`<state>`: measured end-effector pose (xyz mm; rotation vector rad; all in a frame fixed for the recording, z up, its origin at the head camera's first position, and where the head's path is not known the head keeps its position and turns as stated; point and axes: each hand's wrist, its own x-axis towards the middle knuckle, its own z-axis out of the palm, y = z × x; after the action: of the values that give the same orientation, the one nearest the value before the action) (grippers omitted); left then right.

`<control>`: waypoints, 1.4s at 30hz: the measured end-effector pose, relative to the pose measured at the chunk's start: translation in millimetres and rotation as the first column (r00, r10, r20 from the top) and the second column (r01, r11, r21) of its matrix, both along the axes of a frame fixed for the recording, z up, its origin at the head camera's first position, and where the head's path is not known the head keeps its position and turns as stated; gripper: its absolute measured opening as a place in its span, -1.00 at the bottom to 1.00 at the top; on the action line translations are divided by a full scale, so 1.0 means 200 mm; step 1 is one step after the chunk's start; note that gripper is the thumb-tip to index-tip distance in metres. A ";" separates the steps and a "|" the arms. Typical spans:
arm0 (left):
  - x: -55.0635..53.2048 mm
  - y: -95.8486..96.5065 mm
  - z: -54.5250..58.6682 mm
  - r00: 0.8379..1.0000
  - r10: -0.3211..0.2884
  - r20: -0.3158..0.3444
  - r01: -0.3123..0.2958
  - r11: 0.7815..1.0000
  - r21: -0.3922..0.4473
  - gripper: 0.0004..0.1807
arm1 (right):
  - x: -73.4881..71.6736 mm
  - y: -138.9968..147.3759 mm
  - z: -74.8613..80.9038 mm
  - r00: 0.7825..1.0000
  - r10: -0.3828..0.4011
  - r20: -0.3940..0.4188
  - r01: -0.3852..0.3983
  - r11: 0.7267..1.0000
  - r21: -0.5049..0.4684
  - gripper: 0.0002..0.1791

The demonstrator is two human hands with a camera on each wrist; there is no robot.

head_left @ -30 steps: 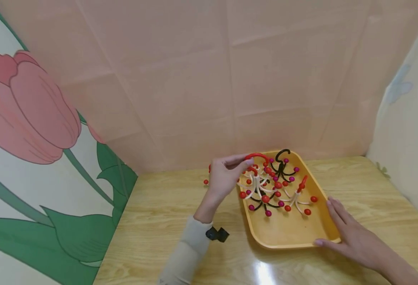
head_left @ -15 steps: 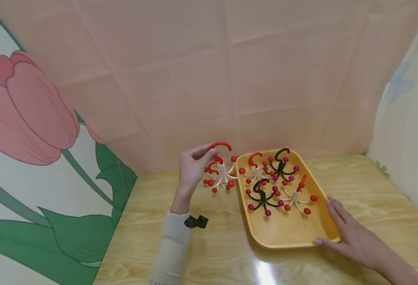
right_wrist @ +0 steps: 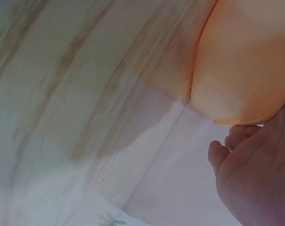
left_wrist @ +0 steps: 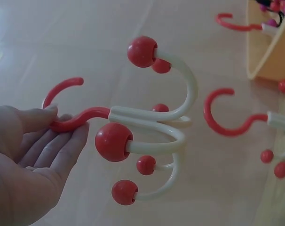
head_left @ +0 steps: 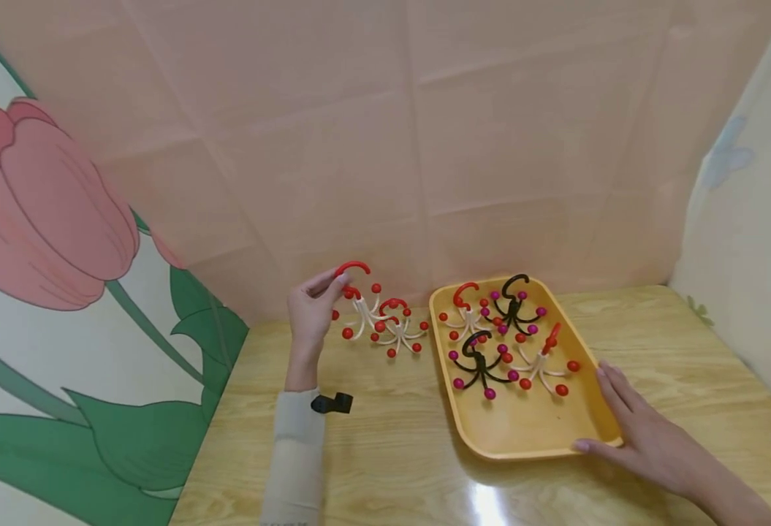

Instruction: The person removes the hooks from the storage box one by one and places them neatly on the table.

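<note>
My left hand [head_left: 313, 310] pinches the red hanger end of a white multi-arm hook [head_left: 362, 307] with red ball tips, left of the tray. In the left wrist view the thumb and fingertips hold the red curve, and the white arms [left_wrist: 138, 116] stick out beyond the hand. Just right of it, a second red-and-white multi-arm hook [head_left: 398, 334] stands on the table. My right hand [head_left: 655, 435] lies against the yellow tray [head_left: 523, 454] at its near right corner, thumb at the front rim, fingers extended along the right side.
Inside the tray stand two black multi-arm hooks [head_left: 481, 363] with magenta balls and two red-and-white ones [head_left: 541, 363]. A pink cloth [head_left: 332, 146] hangs behind the wooden table [head_left: 372, 453]. Flower-printed panels [head_left: 69, 219] flank it.
My left hand has carried the red-and-white hook from over the tray leftward, past the hook standing on the table. The right hand has stayed at the tray's corner.
</note>
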<state>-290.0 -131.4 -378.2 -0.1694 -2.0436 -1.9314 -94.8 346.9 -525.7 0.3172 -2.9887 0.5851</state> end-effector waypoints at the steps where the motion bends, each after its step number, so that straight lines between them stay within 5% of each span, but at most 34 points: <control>1: -0.01 -0.02 -0.01 1.000 0.016 0.004 -0.016 1.000 -0.003 -0.71 | 0.00 0.00 0.00 1.000 0.001 -0.001 -0.001 1.000 -0.002 0.36; 17: -0.09 -0.17 -0.19 0.986 0.134 0.099 -0.129 0.990 -0.052 -0.69 | 0.00 -0.01 0.00 1.000 0.004 0.016 -0.004 0.999 -0.033 0.35; 42: -0.21 -0.15 -0.51 0.959 0.260 0.112 -0.259 0.966 -0.023 -0.74 | 0.00 0.00 0.00 1.000 -0.002 -0.001 0.002 0.999 -0.051 0.35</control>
<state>-331.6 -161.9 -479.7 0.2039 -2.0278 -1.8068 -94.2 346.2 -525.4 0.3108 -2.9671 0.6599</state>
